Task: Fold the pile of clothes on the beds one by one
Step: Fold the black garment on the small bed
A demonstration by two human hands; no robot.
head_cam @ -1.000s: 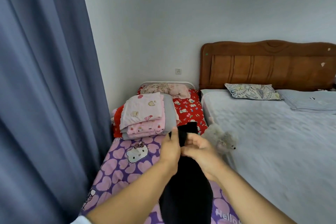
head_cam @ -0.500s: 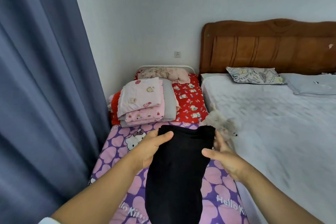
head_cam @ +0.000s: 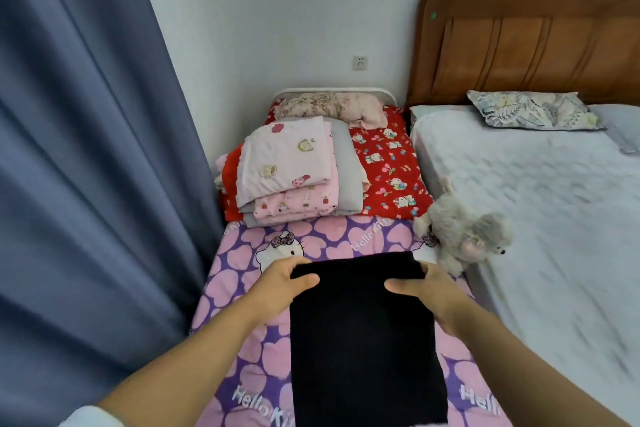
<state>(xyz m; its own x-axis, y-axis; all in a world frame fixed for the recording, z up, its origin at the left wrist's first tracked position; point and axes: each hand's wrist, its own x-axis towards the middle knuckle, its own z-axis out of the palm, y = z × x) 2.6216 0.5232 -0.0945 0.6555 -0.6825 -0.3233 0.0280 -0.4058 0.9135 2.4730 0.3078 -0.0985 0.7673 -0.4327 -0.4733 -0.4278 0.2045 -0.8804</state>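
Spread wider than a second ago: black garment [head_cam: 363, 333] now stretched flat over small bed [head_cam: 239, 291], no longer bunched upright. Head view: left hand [head_cam: 280, 282] and right hand [head_cam: 426, 291] pinching far corners, thumbs on top, fingers beneath. Risk: uneven pull skewing the fold; near end possibly sliding off. Toy dog [head_cam: 460, 229] close by.

The purple bedsheet [head_cam: 242, 315] with pink hearts carried white "Hello Kitty" lettering in several places; one print near its top edge read "Hello Kit" before a fold; another at the lower left read "Hello Kit", its end hidden under the black garment [head_cam: 360, 340]; at the lower right only "Hell" showed; nothing else was legible.
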